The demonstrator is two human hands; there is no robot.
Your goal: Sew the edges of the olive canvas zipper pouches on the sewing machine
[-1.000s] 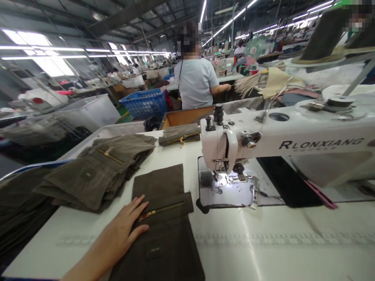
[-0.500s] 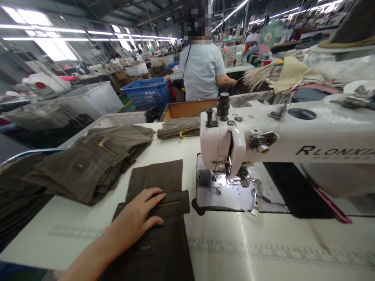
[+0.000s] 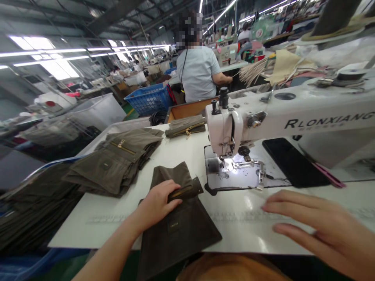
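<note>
My left hand [image 3: 164,199] is closed on a dark olive fabric panel [image 3: 178,240], thumb and fingers around its zippered strip [image 3: 197,188]. The cloth buckles there, and its upper flap [image 3: 172,174] stands up in a fold. A small label patch [image 3: 173,226] shows below the zipper. To the right, my right hand [image 3: 310,220] is over the table with fingers apart and nothing in it. The white sewing machine [image 3: 222,132] stands ahead, between my hands, its needle area lit above a metal plate [image 3: 215,179].
Stacked olive panels [image 3: 117,164] lie at left, with more dark cloth [image 3: 32,210] beyond the table edge. A zippered bundle [image 3: 187,127] sits behind. A black phone-like slab [image 3: 295,162] and pink tool [image 3: 331,175] lie under the machine arm. A co-worker [image 3: 197,72] sits ahead.
My right hand has come into view from the right. My left hand, flat on the panel before, now grips it; the panel has turned and its upper part has bunched up. The camera view has shifted.
</note>
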